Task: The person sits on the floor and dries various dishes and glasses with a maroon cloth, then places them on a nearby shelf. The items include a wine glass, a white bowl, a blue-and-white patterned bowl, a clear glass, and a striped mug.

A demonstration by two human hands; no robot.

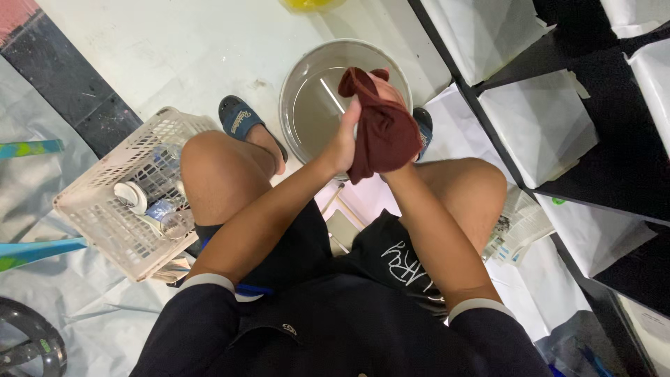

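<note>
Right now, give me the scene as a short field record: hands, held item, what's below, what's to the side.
left hand: grips the dark red cloth from its left side
right hand: mostly hidden under the cloth, holding it
below: round metal basin with water, on the floor
side: white plastic basket with small containers, by the left knee

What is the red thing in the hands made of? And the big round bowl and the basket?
The red cloth looks like soft fabric; it folds and bunches. The bowl seems metal, grey and shiny. The basket looks like pale plastic lattice.
</note>
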